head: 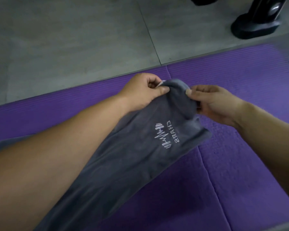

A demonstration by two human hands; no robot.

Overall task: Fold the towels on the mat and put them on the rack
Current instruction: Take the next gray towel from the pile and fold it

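A long grey towel (132, 164) with a white embroidered logo lies stretched over the purple mat (240, 90), running from the lower left toward the middle. Its far end is lifted and bunched. My left hand (140, 92) pinches that end's left corner between thumb and fingers. My right hand (213, 104) grips the right side of the same bunched end. My left forearm covers much of the towel's left edge. No rack is in view.
Grey tiled floor (65, 39) lies beyond the mat's far edge. A black stand base (255, 25) sits on the floor at the top right, with another dark object (203, 0) beside it. The mat shows fold seams near the middle and right.
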